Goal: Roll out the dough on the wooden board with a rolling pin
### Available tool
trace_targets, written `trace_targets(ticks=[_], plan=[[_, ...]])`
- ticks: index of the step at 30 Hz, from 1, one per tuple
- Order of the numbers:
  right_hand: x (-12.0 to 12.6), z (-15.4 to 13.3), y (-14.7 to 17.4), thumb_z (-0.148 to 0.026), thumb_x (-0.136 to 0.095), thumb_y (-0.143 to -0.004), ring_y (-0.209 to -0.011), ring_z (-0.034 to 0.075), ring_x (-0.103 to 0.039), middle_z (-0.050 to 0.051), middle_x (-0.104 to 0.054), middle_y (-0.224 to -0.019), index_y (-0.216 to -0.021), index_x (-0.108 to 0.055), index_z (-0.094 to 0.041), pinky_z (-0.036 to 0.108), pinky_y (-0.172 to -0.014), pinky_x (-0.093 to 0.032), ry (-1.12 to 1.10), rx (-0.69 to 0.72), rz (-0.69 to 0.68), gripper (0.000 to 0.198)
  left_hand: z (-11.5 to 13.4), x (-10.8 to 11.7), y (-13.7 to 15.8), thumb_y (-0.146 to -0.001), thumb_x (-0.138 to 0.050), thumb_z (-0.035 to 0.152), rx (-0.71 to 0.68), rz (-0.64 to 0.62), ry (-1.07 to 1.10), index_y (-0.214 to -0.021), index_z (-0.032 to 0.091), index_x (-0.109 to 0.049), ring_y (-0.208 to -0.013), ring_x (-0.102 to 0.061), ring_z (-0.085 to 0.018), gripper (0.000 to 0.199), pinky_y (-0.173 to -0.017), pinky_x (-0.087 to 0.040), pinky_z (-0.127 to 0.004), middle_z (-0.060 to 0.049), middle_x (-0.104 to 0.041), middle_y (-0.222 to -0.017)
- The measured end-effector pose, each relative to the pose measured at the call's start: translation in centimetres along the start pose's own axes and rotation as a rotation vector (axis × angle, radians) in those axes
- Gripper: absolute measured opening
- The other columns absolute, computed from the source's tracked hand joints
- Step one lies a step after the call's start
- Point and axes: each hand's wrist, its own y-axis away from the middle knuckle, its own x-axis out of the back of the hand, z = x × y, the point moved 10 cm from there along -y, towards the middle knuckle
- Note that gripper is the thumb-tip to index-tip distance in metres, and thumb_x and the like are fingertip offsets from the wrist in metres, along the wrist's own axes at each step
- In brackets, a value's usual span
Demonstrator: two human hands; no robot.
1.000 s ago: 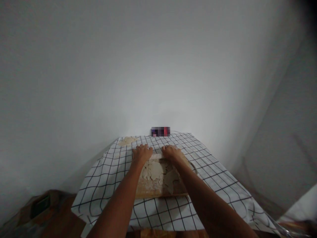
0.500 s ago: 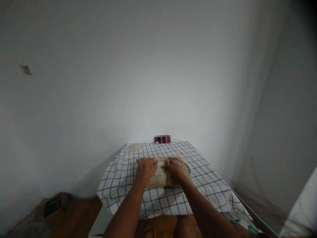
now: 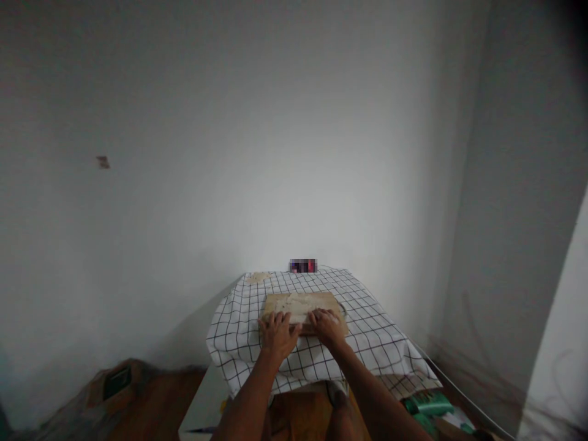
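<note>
One pale, flattened sheet of dough (image 3: 297,304) lies on a wooden board (image 3: 331,301), just beyond the left hand (image 3: 278,335) and right hand (image 3: 327,324). Both rest palm-down near the board's close edge; I cannot tell whether either grasps anything underneath. Checked cloth (image 3: 374,334) surrounds the grip, with a pale patch (image 3: 260,278) farther off to its left and a pixelated object (image 3: 304,266) well beyond it.

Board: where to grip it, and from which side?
Likely by its two short edges, coming in from the sides: left hand at the left edge, right hand at the right. The board looks wider than deep, and pale dough covers much of its top. A dark curved rim shows by the right edge, so probably go around it.
</note>
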Motion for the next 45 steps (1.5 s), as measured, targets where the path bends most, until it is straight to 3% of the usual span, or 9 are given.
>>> trace_targets(ticks=[4,9,16,21,26,29,33,36,45], plan=[[0.1,-0.5,1.4,-0.034,-0.045,-0.114,-0.128,0.025,-0.066,0.011,-0.076,-0.135,-0.127,-0.077,-0.027,0.037,-0.111,-0.042,-0.004,-0.011,0.017,0.036,-0.2,0.1,1.4,-0.108,-0.053,0.056,-0.020,0.016,0.004,-0.153,0.028,-0.066,-0.156,-0.045,-0.042,0.054,-0.128,-0.024,-0.077,-0.012,-0.063,-0.161],[0.2,-0.7,1.8,-0.036,-0.045,-0.115,-0.126,0.024,-0.066,0.010,-0.077,-0.132,-0.125,-0.077,-0.028,0.036,-0.111,-0.042,-0.002,-0.005,0.043,0.035,-0.2,0.1,2.1,-0.108,-0.054,0.057,-0.026,0.050,-0.032,-0.156,0.030,-0.064,-0.158,-0.044,-0.042,0.056,-0.129,-0.027,-0.076,-0.010,-0.061,-0.163],[-0.5,-0.2,0.9,-0.039,-0.040,-0.116,-0.143,0.028,-0.056,0.007,-0.067,-0.153,-0.138,-0.072,-0.035,0.044,-0.114,-0.042,0.053,-0.025,0.044,0.040,-0.5,-0.6,1.1,-0.112,-0.047,0.054,-0.013,0.083,0.009,-0.154,0.030,-0.066,-0.160,-0.042,-0.040,0.053,-0.132,-0.023,-0.076,-0.008,-0.059,-0.165],[-1.9,0.6,-1.6,-0.036,-0.042,-0.114,-0.151,0.035,-0.050,0.012,-0.058,-0.164,-0.149,-0.067,-0.034,0.055,-0.114,-0.042,0.124,-0.061,-0.016,0.043,-0.8,-1.2,-1.6,-0.112,-0.045,0.050,-0.007,0.064,0.038,-0.148,0.034,-0.070,-0.158,-0.045,-0.036,0.047,-0.135,-0.018,-0.072,-0.005,-0.063,-0.162],[-3.0,1.1,-4.3,-0.029,-0.038,-0.112,-0.156,0.039,-0.043,0.013,-0.064,-0.158,-0.156,-0.062,-0.035,0.071,-0.121,-0.028,0.138,-0.054,-0.071,0.050,-0.9,-2.0,-5.4,-0.112,-0.044,0.054,0.013,0.022,0.043,-0.145,0.031,-0.071,-0.153,-0.050,-0.039,0.048,-0.133,-0.015,-0.074,-0.008,-0.067,-0.157],[-2.8,1.4,-6.1,-0.027,-0.036,-0.112,-0.152,0.037,-0.049,0.013,-0.068,-0.153,-0.156,-0.061,-0.034,0.065,-0.121,-0.032,0.112,-0.051,-0.071,0.051,-0.8,-2.3,-7.5,-0.113,-0.043,0.053,0.004,0.035,0.021,-0.146,0.028,-0.070,-0.150,-0.053,-0.040,0.049,-0.132,-0.014,-0.076,-0.011,-0.070,-0.152],[-1.8,2.6,-8.8,-0.039,-0.033,-0.115,-0.132,0.032,-0.066,0.015,-0.076,-0.139,-0.130,-0.076,-0.026,0.050,-0.115,-0.042,0.055,-0.148,0.010,0.048,-0.4,-2.5,-9.8,-0.113,-0.044,0.041,-0.073,0.100,0.012,-0.138,0.026,-0.074,-0.139,-0.061,-0.038,0.041,-0.132,-0.013,-0.076,-0.014,-0.076,-0.140],[-1.7,3.3,-10.6,-0.044,-0.031,-0.115,-0.124,0.030,-0.071,0.016,-0.078,-0.133,-0.124,-0.077,-0.024,0.045,-0.111,-0.045,0.023,-0.198,0.050,0.051,-0.2,-2.8,-11.6,-0.114,-0.043,0.039,-0.123,0.129,0.000,-0.136,0.025,-0.074,-0.137,-0.063,-0.037,0.041,-0.132,-0.016,-0.073,-0.016,-0.077,-0.136],[-4.3,5.4,-15.9,-0.050,-0.031,-0.114,-0.125,0.030,-0.070,0.016,-0.078,-0.133,-0.127,-0.079,-0.022,0.042,-0.108,-0.048,-0.039,-0.277,-0.019,0.057,-1.4,-5.3,-18.1,-0.115,-0.038,0.046,0.027,0.080,0.015,-0.131,0.022,-0.075,-0.126,-0.070,-0.035,0.047,-0.125,-0.030,-0.067,-0.016,-0.080,-0.129]])
